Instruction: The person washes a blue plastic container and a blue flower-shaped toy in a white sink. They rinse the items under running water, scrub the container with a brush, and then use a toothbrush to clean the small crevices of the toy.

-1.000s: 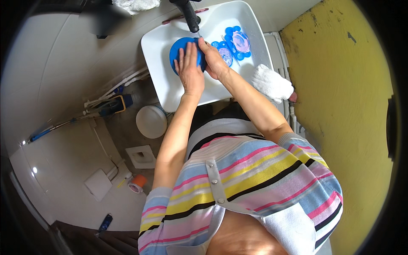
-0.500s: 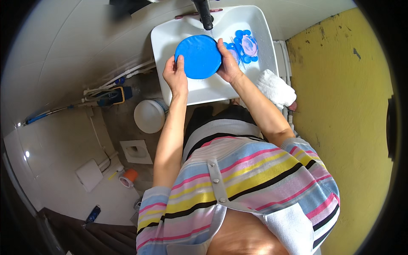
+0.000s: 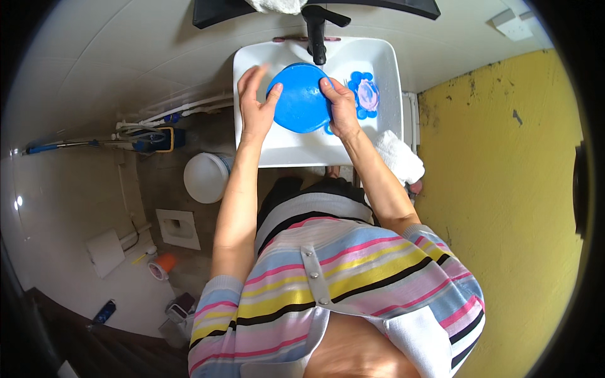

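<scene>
A round blue plate is held over the white sink, just below the black faucet. My right hand grips the plate's right edge. My left hand rests flat against its left edge with the fingers spread. A blue flower-shaped dish with a pink middle lies in the sink to the right of the plate.
A white cloth hangs at the sink's right front corner. On the floor to the left stand a white round bucket, a mop with a blue handle, a square floor drain and an orange cup. A yellow wall is on the right.
The blue plate has been lifted from the sink bottom and now sits under the faucet. My left hand has slid onto its left edge with the fingers spread.
</scene>
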Motion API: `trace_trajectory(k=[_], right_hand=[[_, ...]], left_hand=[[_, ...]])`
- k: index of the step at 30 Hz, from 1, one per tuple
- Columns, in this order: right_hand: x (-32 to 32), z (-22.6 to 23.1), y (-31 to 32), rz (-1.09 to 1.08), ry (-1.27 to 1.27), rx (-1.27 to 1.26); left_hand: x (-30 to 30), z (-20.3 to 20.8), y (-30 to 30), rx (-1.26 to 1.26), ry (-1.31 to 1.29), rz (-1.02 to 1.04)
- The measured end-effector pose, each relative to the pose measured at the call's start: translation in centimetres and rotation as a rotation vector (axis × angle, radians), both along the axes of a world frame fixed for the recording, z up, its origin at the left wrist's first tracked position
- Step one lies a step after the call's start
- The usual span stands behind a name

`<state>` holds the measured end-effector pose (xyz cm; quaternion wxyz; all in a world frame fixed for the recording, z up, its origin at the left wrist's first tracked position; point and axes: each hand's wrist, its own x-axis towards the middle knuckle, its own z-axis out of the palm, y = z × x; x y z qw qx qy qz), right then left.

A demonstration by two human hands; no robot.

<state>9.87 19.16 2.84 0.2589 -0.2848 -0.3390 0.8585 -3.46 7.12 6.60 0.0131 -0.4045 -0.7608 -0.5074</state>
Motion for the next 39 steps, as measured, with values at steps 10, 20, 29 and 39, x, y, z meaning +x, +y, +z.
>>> trace_trajectory(k=[10,20,29,39], right_hand=[[0.6,2.2,3.4,-0.032,-0.359,0.635],[2.4,5.0,6.0,-0.197,-0.773,1.861],[2.2,2.7,-0.3,0.046,-0.051,-0.072],[-1.5,1.4,-0.3,-0.038,-0.203,0.396]], left_hand=[[0.6,-0.5,-0.3,0.011,-1.100,-0.208],[0.4,0.7,-0.9,0.147,-0.990,-0.150],[1.1,0.7,-0.7,0.114,-1.006,-0.148],[-0.5,0.4,-1.5,-0.139,-0.654,0.110]])
